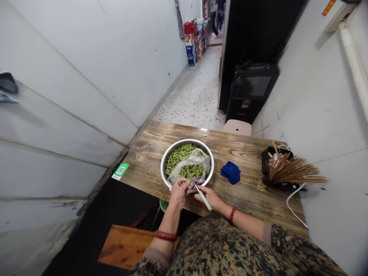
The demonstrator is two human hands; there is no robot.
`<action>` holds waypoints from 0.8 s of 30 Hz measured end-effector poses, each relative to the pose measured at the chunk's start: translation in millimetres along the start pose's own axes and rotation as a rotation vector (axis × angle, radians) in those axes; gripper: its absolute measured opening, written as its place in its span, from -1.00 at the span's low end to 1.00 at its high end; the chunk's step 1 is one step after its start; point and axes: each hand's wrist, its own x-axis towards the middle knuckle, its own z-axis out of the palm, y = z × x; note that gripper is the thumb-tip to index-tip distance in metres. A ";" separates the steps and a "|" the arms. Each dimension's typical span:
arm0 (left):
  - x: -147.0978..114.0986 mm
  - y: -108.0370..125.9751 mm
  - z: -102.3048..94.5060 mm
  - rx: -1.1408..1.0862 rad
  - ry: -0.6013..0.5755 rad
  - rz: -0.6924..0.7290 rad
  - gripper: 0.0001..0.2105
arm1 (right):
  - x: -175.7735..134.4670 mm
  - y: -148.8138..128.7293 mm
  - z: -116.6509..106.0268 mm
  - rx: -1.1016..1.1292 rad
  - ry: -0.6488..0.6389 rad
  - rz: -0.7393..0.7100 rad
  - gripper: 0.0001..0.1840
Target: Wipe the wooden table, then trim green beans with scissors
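A round metal basin point(211, 168) full of short green bean pods point(179, 155) stands on the wooden table. A clear plastic bag point(198, 157), with more pods at its opening, lies over part of the heap. At the basin's near rim, my left hand point(180, 191) is closed in a pinch, with a green pod partly showing between its fingers. My right hand point(211, 198) is closed around a bladed tool point(204, 200) with a pale green handle; its thin metal blade points over the pods. Whether it is a knife or scissors I cannot tell. Something purplish beside the fingers is partly hidden.
On the wooden table point(244, 149), a crumpled blue cloth point(230, 172) lies right of the basin. Farther right, a black holder point(267, 157) stands by a bundle of thin sticks point(296, 168) and a white cable point(290, 201). A pink stool point(238, 126) touches the far edge.
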 end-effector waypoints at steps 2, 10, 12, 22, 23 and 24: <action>3.7 -2.6 -2.2 0.030 0.000 0.000 -0.62 | 0.3 4.1 -0.5 -0.011 0.003 0.009 -0.49; 12.0 -10.6 -10.7 0.127 -0.068 -0.081 -0.66 | 1.8 8.9 -1.1 0.005 -0.018 0.074 -0.46; 11.5 -12.2 -12.3 0.136 -0.096 -0.112 -0.65 | 2.9 8.4 -1.4 0.018 -0.017 0.066 -0.46; 13.4 4.7 -17.1 -0.072 -0.051 -0.123 -0.63 | 3.8 5.5 -10.5 0.213 0.144 0.182 -0.30; 12.9 7.5 -15.7 -0.092 -0.049 -0.123 -0.63 | 3.2 3.7 -10.9 0.219 0.145 0.185 -0.30; 12.2 10.2 -14.0 -0.109 -0.047 -0.124 -0.64 | 2.6 1.9 -11.0 0.227 0.142 0.187 -0.30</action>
